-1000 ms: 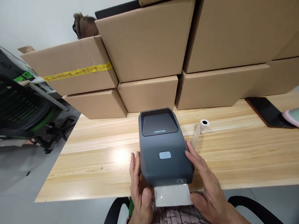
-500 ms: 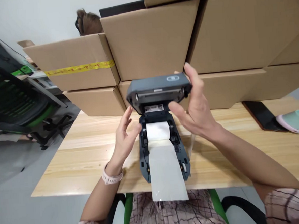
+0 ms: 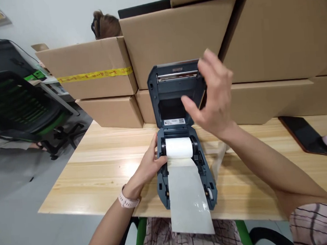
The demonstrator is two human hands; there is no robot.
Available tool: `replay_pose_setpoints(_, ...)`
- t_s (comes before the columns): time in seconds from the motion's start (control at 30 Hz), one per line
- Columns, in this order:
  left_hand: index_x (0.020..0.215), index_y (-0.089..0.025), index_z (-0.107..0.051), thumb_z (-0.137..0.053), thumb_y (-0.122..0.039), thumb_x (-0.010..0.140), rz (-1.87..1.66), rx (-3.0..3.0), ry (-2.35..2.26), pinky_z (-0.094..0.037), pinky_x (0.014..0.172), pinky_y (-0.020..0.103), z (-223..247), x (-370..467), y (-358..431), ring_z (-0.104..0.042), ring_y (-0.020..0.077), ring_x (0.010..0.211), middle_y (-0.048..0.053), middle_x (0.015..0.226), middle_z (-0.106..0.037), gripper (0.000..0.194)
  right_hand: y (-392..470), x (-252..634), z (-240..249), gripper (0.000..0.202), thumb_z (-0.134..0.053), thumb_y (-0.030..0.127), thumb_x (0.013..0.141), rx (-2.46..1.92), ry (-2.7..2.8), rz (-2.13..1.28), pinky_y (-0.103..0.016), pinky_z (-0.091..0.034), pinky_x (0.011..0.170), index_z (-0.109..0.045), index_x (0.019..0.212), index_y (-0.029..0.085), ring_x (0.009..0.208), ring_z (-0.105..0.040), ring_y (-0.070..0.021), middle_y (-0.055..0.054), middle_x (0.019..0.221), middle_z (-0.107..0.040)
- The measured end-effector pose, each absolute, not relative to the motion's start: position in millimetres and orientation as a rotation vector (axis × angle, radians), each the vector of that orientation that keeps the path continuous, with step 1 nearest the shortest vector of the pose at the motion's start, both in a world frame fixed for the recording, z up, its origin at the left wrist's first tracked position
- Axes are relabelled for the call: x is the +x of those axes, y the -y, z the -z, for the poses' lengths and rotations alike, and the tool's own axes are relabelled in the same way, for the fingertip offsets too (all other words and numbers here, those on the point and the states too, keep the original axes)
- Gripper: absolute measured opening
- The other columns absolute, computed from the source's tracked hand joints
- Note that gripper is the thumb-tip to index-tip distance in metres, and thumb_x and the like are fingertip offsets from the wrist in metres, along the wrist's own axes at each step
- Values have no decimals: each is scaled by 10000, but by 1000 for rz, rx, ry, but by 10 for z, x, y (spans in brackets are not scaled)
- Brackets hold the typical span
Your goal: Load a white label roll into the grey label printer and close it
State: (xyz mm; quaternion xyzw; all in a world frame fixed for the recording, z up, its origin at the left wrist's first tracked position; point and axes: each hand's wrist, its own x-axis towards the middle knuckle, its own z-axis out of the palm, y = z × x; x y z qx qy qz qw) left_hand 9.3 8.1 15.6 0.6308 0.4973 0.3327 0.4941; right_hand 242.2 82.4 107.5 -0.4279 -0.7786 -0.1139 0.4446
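Sitting at the far left, a black mesh office chair with green trim [image 3: 15, 105] stands off the pale wooden tabletop [image 3: 100, 170], clear of the work. Behind the table rises a wall of stacked brown cardboard boxes [image 3: 175, 40], one banded with yellow tape, close behind the dark grey label printer [image 3: 182, 158] near the front edge. The left hand [image 3: 151, 164] rests against the printer's left wall beside the white paper roll [image 3: 178, 147], fingers loosely extended and touching the casing without gripping anything, apparently to steady the body. From the roll, a glossy white paper strip [image 3: 189, 198] runs forward over the front edge and hangs past the table. The hinged grey lid [image 3: 175, 88] stands tilted up and back, baring the roll bay. The right hand [image 3: 214, 97] is at the lid's right edge, fingers spread and half curled; whether it grips the lid cannot be told. At the far right lies a flat black phone [image 3: 305, 138].
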Motion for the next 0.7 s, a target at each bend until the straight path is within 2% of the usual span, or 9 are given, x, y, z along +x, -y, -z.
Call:
replay_pose_setpoints(0.07,1670,-239,-212,-608,-277,819,-723,1677,-1355,-496,934,368,-207,77,-68,-614,279,1179,120,1479,-575,940,-644,2387,-982,666,-506,465,1007,-952,2182,224,-660,-360,1176,-310,1625,315,1435,-493,-399,-125,1511,-574)
replay_pose_setpoints(0.13,1664,-232,-234,-570,-275,828,-573,1779,-1519,-465,795,342,-263,70,-52,-632,233,890,63,1108,-706,902,-514,2357,-874,684,-510,470,1014,-929,2479,8,-590,-467,1074,-307,1635,270,1265,-626,-367,-135,1389,-667)
replay_pose_setpoints(0.2,1655,-212,-253,-526,-266,840,-457,1804,-1586,-398,689,311,-306,73,-43,-550,196,681,-20,777,-631,861,-463,2325,-776,791,-539,494,999,-1012,2711,-266,-532,-520,967,-222,1667,213,1160,-667,-362,-168,1374,-677)
replay_pose_setpoints(0.23,1647,-202,-268,-511,-252,837,-436,1805,-1581,-367,657,298,-319,77,-43,-513,186,631,-47,689,-570,848,-464,2305,-737,847,-557,501,988,-1059,2792,-375,-520,-522,941,-174,1679,195,1135,-671,-368,-184,1387,-668)
replay_pose_setpoints(0.33,1624,-183,-301,-493,-202,804,-456,1809,-1534,-318,609,278,-334,84,-52,-463,169,579,-75,617,-477,842,-515,2226,-673,930,-607,467,947,-1124,2956,-473,-523,-482,959,-124,1689,181,1095,-664,-383,-206,1345,-678)
replay_pose_setpoints(0.43,1597,-191,-327,-486,-187,797,-453,1823,-1499,-316,599,279,-346,78,-60,-462,172,582,-70,635,-489,816,-553,2155,-705,978,-665,371,858,-1138,2999,-466,-504,-474,941,-171,1679,173,1063,-667,-383,-201,1258,-697)
replay_pose_setpoints(0.57,1589,-214,-336,-475,-192,807,-442,1830,-1484,-334,622,286,-372,64,-57,-494,183,608,-60,670,-533,794,-525,2254,-897,1058,-731,330,740,-1044,2880,-663,-469,-525,912,-222,1660,223,1132,-673,-379,-170,1385,-650)
replay_pose_setpoints(0.7,1606,-216,-327,-471,-208,817,-455,1833,-1458,-345,645,291,-375,55,-52,-487,183,621,-61,667,-528,802,-460,2683,-1119,1058,-780,331,730,-808,2618,-828,-415,-577,920,-247,1643,291,1167,-683,-315,-98,1410,-633)
